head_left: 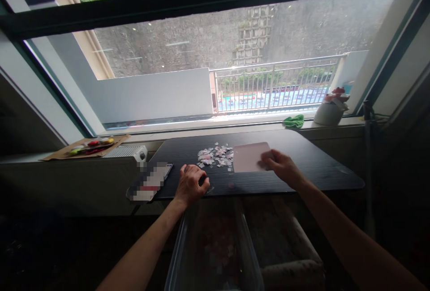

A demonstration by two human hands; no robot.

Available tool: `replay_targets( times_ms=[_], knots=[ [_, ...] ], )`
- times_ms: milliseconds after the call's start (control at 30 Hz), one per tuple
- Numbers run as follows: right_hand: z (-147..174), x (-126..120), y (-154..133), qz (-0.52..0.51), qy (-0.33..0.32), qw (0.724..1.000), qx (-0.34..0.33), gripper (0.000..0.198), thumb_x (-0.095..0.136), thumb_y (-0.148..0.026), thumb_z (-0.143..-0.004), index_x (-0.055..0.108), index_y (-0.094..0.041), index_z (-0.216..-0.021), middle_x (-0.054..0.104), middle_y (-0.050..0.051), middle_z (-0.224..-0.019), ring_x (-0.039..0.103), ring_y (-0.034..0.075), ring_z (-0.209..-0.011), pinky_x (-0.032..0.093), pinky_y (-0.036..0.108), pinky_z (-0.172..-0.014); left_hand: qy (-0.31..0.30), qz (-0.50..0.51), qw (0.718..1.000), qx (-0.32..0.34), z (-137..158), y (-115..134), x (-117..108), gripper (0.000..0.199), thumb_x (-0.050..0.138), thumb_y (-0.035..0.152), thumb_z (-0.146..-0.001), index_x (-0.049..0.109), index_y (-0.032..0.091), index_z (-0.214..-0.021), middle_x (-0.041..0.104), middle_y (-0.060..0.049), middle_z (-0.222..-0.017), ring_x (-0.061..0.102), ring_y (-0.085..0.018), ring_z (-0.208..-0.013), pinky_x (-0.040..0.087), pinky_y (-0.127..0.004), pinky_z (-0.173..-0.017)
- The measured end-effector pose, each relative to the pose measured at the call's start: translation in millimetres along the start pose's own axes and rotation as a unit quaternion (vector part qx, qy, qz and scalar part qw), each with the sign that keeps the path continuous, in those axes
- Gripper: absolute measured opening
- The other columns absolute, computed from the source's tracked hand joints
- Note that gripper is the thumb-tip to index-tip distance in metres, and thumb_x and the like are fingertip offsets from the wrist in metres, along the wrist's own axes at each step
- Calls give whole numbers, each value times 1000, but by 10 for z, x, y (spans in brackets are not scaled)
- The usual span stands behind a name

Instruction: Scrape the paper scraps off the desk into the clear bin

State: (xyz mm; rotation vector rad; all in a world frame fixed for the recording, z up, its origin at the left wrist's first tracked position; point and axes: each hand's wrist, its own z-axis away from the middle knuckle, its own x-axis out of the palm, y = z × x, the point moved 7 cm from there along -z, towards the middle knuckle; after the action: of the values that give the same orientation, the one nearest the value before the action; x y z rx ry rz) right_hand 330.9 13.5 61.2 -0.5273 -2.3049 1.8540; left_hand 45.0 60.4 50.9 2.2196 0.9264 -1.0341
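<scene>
A pale, flat card with rounded corners (249, 157) is in my right hand (277, 162), pinched at its right end between thumb and fingers; the hand is slightly blurred. Its left edge meets a scattered pile of small white and pink pieces (217, 155), perhaps paper scraps, on the dark table (312, 165). My left hand (191, 183) rests by the table's near edge, fingers loosely bent and thumb apart, with nothing visible in it. Below the edge, between my forearms, stands a clear plastic bin (247, 233) with similar small pieces inside, dimly seen.
A phone-like device (152, 182), partly pixelated, lies at the table's left end. On the windowsill are a green cloth (294, 121) and a pale rounded container (329, 109). Brown paper with colourful items (90, 147) lies far left. A patterned padded seat (289, 268) stands right of the bin.
</scene>
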Motion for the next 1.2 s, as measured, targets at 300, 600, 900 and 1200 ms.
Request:
replay_targets(
  times_ms=[300,600,900,1200],
  knots=[
    [-91,204,11,92,-39,995,-1,19,65,-36,-71,60,-19,-75,67,1,-72,66,18,-69,53,27,-60,-2,5,1000,-3,-4,8,-6,15,52,31,-78,64,21,-76,64,-5,-83,55,-24,-95,29,-53,-104],
    [-58,4,-167,82,-33,996,-19,18,65,-35,-72,61,-18,-77,69,4,-76,68,19,-73,53,29,-63,-8,-2,1000,-4,-1,15,-5,16,52,31,-78,64,21,-77,63,-5,-84,55,-24,-94,28,-52,-104],
    [-78,353,-232,116,-77,990,-35,10,61,-28,-75,60,-19,-75,71,4,-72,69,19,-70,53,29,-61,5,-3,1000,-2,3,12,-39,14,52,30,-78,63,21,-79,62,-5,-86,53,-24,-99,26,-54,-105],
    [14,-11,-264,108,-46,993,-16,17,69,-34,-67,62,-19,-70,68,1,-66,67,18,-65,52,26,-55,14,-3,1000,1,2,18,-38,14,52,29,-77,64,22,-78,62,-5,-86,53,-24,-99,26,-54,-106]
  ],
)
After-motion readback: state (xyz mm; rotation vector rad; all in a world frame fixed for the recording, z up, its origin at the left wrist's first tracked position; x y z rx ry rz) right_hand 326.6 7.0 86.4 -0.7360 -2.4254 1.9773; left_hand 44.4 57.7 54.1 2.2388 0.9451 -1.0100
